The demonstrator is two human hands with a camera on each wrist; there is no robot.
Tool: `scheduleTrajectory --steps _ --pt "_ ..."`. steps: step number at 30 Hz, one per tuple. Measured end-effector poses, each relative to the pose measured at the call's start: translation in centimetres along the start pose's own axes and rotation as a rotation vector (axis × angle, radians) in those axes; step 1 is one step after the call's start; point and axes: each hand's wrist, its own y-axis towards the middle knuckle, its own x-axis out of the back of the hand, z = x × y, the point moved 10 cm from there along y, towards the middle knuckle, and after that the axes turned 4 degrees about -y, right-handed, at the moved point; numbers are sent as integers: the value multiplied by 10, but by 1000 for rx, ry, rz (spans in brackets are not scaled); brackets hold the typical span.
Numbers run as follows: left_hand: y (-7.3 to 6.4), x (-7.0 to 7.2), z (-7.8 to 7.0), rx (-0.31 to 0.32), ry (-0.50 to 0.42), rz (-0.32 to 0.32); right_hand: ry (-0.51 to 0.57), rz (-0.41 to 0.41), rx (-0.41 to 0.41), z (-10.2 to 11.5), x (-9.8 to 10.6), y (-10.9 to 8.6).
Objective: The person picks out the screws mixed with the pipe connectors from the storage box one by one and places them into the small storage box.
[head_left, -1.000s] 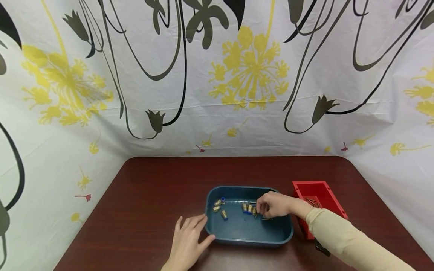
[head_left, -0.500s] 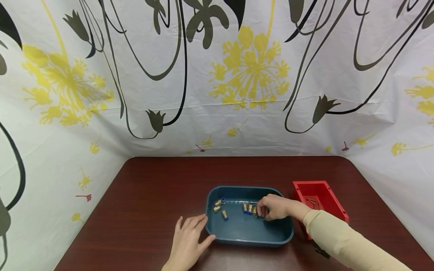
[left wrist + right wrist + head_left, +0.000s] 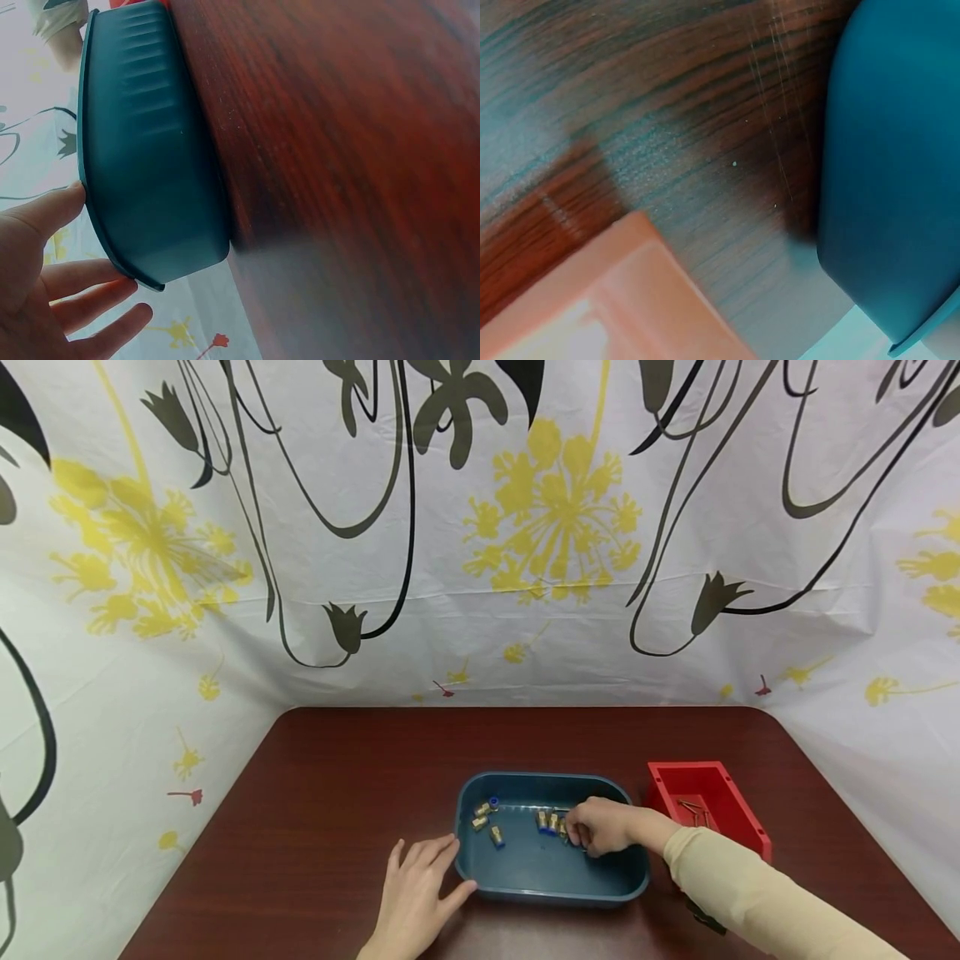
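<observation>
Inside the blue-grey tray lie several brass fittings with blue ends; one brass fitting sits apart from a small group at the left. Others stand in a short row, with a brass fitting in the middle of it. My right hand reaches in at the right end of that row, fingers curled down, a thin metal bit showing beneath them. I cannot tell whether they pinch it. My left hand spreads its fingers, thumb and fingertips touching the rim of the tray in the left wrist view.
Right of the tray stands a red bin with several thin copper-coloured screws in it. A dark object lies partly under the right sleeve. A printed curtain hangs around the brown table.
My right hand has moved slightly down towards the near side of the tray, covering most of a thin metal piece that lay beneath it. The left hand keeps its place at the rim.
</observation>
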Motion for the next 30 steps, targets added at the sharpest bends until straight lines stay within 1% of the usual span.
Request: scheduleTrajectory --steps 9,15,24,30 --pt "0 0 0 2 -1 0 -50 3 -27 -6 -5 3" --pt "0 0 1 9 -3 2 -68 0 -31 -4 -2 3" --pt "0 0 1 3 -6 -7 -79 -8 -53 -5 1 4" --pt "0 0 1 5 -10 -2 -92 -32 -54 -6 3 4"
